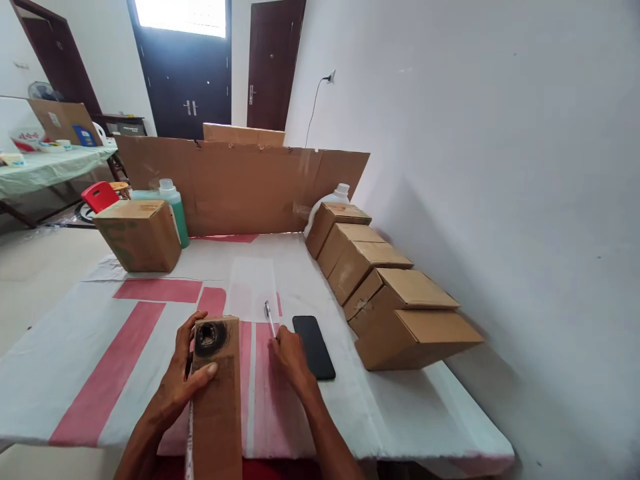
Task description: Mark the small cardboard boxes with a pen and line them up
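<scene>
My left hand point(181, 380) is closed round a long flat brown cardboard piece point(216, 407) with a black scribbled circle near its far end; the thumb lies across its top. My right hand point(289, 359) pinches a white pen point(269, 319) that points away from me over the table. A black phone point(313, 347) lies flat just right of that hand. A clear plastic sheet point(251, 287) lies beyond the pen.
The table point(90, 360) wears a white cloth with red stripes. Several closed cardboard boxes point(400, 307) line the right wall. Another box point(139, 235) stands back left beside a green bottle point(173, 200). A cardboard sheet point(240, 183) stands upright across the back, a white jug point(334, 199) beside it.
</scene>
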A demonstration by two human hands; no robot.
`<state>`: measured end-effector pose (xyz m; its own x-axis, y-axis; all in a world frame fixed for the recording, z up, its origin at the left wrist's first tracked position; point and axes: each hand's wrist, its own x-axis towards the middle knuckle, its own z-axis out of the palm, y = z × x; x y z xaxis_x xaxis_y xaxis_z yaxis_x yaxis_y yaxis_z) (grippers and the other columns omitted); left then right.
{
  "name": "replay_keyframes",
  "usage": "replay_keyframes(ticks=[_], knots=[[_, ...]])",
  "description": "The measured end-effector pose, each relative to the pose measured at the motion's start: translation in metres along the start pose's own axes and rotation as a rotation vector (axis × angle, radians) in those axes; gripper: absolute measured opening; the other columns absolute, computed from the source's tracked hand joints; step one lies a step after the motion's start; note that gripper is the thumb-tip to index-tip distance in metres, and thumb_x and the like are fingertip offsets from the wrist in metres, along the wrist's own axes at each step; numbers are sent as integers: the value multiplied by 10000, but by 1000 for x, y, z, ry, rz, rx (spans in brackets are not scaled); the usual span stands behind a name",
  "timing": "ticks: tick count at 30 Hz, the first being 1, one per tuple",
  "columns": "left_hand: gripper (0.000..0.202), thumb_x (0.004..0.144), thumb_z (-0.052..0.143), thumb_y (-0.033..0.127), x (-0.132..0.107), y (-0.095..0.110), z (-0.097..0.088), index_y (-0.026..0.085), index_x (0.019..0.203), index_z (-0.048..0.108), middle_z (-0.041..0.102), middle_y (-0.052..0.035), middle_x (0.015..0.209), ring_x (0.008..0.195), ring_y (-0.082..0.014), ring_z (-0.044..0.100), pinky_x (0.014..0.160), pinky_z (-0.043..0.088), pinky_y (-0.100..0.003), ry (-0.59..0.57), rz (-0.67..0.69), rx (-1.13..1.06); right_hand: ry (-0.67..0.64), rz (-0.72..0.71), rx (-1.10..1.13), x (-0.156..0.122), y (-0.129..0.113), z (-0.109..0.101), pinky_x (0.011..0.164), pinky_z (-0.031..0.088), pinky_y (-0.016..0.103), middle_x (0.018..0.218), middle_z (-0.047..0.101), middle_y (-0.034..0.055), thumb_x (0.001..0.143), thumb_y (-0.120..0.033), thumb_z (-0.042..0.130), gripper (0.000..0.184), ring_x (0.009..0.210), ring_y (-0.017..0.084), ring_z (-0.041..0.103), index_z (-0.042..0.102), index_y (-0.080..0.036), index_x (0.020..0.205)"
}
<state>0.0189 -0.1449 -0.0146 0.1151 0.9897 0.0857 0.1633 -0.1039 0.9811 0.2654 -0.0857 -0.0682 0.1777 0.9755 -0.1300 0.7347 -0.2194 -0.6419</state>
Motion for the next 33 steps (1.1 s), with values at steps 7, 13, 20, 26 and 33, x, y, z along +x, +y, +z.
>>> replay_keyframes(ticks=[7,13,20,26,33], knots=[[893,829,679,609,-1,2,3,285,1571,303,444,-116,1553,1450,-401,431,1186,374,-550,12,-10,-6,69,109,-221,-24,17,-19,890,466,369,1218,684,178,994,-432,581,292,1147,323,657,646,-178,1123],[926,789,701,612,-3,13,5,287,1560,302,532,-107,1452,1305,-377,561,1116,442,-513,20,-16,-84,137,295,-275,-26,58,-48,922,486,479,1257,624,278,815,-450,772,538,1264,446,574,619,-89,1182],[825,785,749,542,-3,29,26,326,1497,392,342,-82,1621,1472,-385,381,1165,397,-491,13,141,-43,82,273,16,-10,67,-41,930,519,434,1165,735,238,779,-410,740,464,1174,398,677,656,-111,1124],[807,826,719,510,2,13,28,317,1523,360,365,-110,1600,1481,-385,371,1229,297,-550,-34,167,-18,16,146,584,-49,51,-40,914,588,454,1219,756,163,885,-518,607,538,1120,339,734,611,-152,1279],[852,820,732,527,-2,15,27,286,1542,348,403,-128,1560,1453,-403,399,1203,334,-561,-35,153,-59,-425,135,1615,-120,-15,-85,777,629,453,1233,761,157,842,-619,746,531,905,298,769,750,-212,1183]])
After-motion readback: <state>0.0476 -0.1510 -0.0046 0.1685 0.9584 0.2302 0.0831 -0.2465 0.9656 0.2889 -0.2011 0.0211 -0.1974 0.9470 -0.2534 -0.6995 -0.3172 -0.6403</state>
